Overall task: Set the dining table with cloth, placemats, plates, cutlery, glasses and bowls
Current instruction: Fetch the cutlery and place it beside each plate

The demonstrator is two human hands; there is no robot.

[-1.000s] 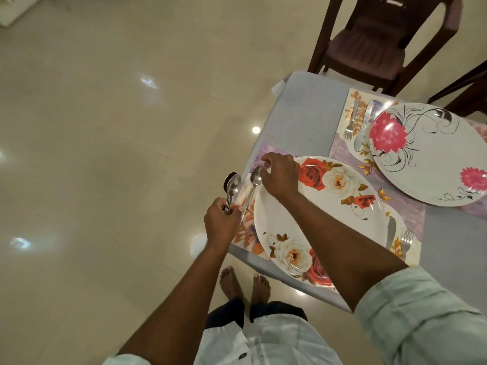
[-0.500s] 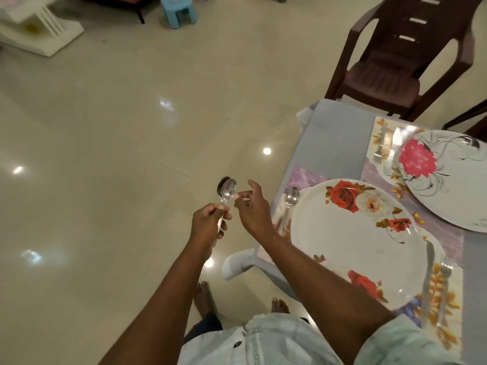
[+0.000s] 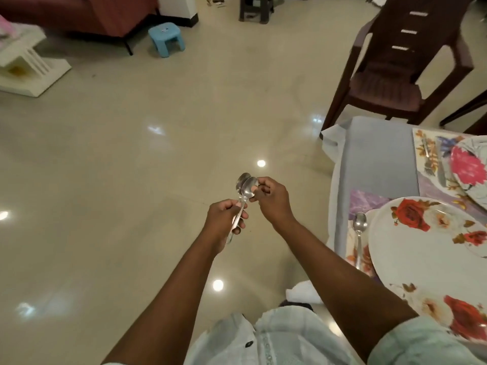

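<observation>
Over the tiled floor (image 3: 131,154), left of the table (image 3: 374,154), your left hand (image 3: 224,222) grips the spoons (image 3: 243,191) by the handles while your right hand (image 3: 271,198) pinches the top bowl; draw it straight off.

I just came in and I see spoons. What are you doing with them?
A person is setting the table. The left hand grips the handles of two spoons over the floor, and the right hand pinches the bowl of one, probably to pull it free. One spoon lies on the placemat left of the rose plate. A second plate sits farther along.
</observation>
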